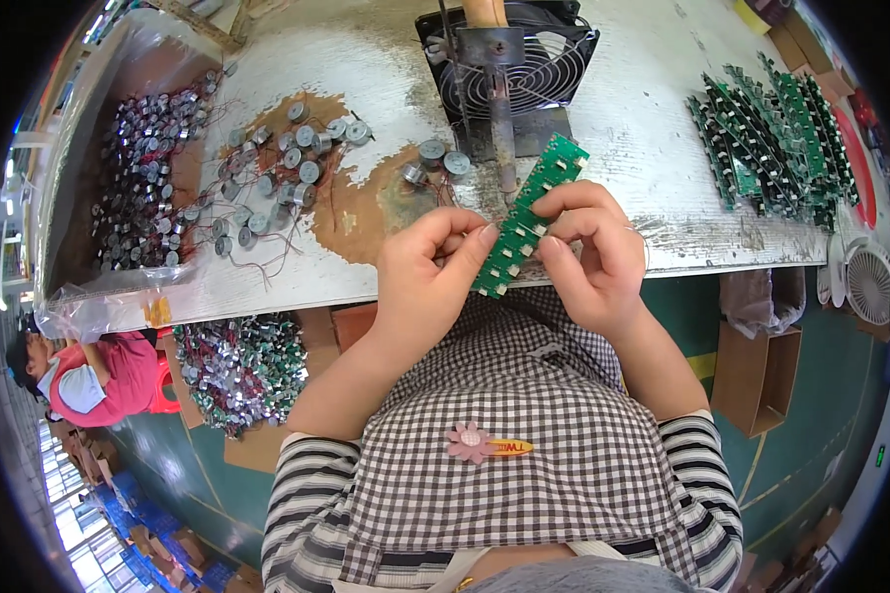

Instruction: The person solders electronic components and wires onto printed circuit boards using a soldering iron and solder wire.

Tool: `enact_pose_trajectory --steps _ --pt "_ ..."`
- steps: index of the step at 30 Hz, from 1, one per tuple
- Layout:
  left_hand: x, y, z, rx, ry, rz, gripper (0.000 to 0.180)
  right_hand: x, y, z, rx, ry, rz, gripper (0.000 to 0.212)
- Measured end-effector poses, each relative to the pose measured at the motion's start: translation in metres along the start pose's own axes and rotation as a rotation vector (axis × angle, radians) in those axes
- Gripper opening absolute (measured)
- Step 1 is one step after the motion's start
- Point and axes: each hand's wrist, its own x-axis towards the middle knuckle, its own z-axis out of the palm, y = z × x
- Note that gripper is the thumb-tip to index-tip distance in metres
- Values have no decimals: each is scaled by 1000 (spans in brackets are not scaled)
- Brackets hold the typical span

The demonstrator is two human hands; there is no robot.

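A long green circuit board strip [532,212] with a row of small pale connectors is held aslant over the table's near edge. My left hand [427,267] pinches its lower left side between thumb and curled fingers. On the other side, my right hand [595,252] grips the strip's right edge with thumb and bent fingertips. Just beyond the strip, a soldering iron [500,109] hangs point-down from a clamp. Several small round metal motors [431,153] with thin wires lie left of the iron's tip, and more motors [292,163] are scattered farther left.
A plastic-lined box [49,198] full of motors stands at the left. Behind the iron is a black fan [554,59]. Green boards [776,138] are heaped at the right, near a small white fan [865,282]. Below the table are a filled box [242,371] and a person [109,381] in pink.
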Motion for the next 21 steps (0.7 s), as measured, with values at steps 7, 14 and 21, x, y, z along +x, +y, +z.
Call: enact_pose_trajectory --steps 7,14,21 --pt "12 -7 -3 64 17 299 8 6 -3 2 -53 3 -46 10" --pt "15 3 4 -68 9 105 6 9 -3 2 -127 3 -44 11" --pt "15 11 5 -94 41 144 7 18 -7 2 -201 -25 -145 14"
